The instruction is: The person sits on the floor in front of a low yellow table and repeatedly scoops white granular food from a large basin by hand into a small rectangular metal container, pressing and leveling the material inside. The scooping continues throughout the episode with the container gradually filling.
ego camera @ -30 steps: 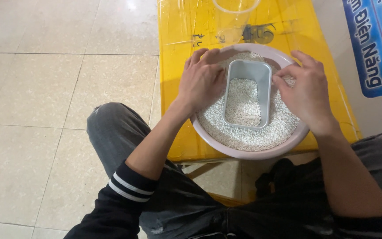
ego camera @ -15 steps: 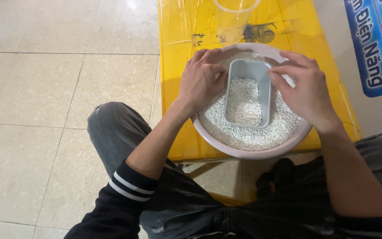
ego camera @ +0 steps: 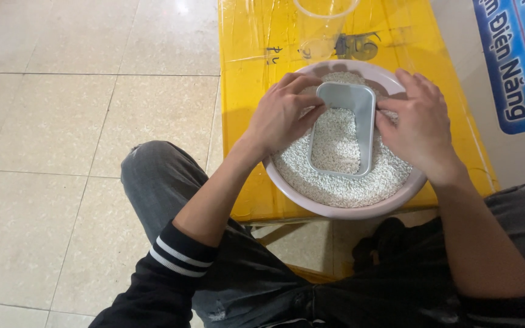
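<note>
A yellow table (ego camera: 244,91) with a glossy, taped-looking top stands on a floor of pale beige tiles (ego camera: 80,121). At its far edge stands a clear plastic cup (ego camera: 323,27), upright, its rim cut off by the top of the picture, with dark scribbled marks (ego camera: 356,45) on the yellow surface just beside it. To the right, at the upper corner, lies a blue sign (ego camera: 518,61) with white lettering and a red stripe
</note>
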